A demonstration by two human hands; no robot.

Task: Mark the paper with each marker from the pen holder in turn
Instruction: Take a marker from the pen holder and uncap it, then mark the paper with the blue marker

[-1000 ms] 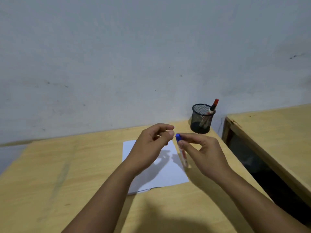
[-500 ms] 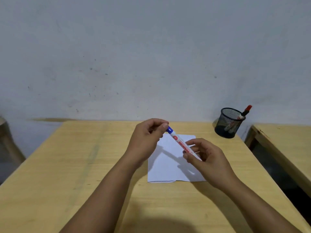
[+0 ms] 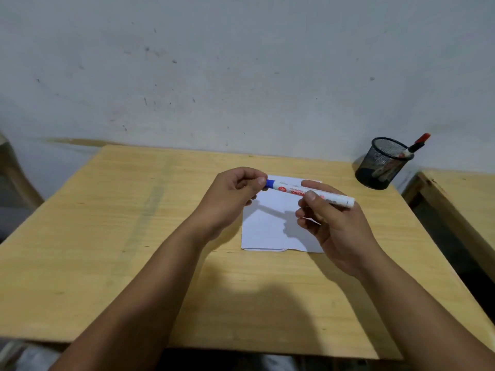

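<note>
A white marker with a blue cap [image 3: 290,189] lies almost level above the white paper [image 3: 270,226]. My left hand [image 3: 233,194] pinches the blue cap end between thumb and fingers. My right hand [image 3: 332,223] grips the marker's white barrel, whose back end sticks out to the right. A black mesh pen holder [image 3: 381,163] stands at the table's far right corner with a red-capped marker [image 3: 415,147] leaning out of it and more markers inside.
The wooden table [image 3: 134,236] meets a grey wall at the back. A second wooden table [image 3: 460,199] stands to the right across a dark gap. A chair part [image 3: 13,170] shows at the far left.
The view has tilted down and the scene has shifted in frame. The marker has turned from upright to nearly level, and my left hand has closed on its blue cap.
</note>
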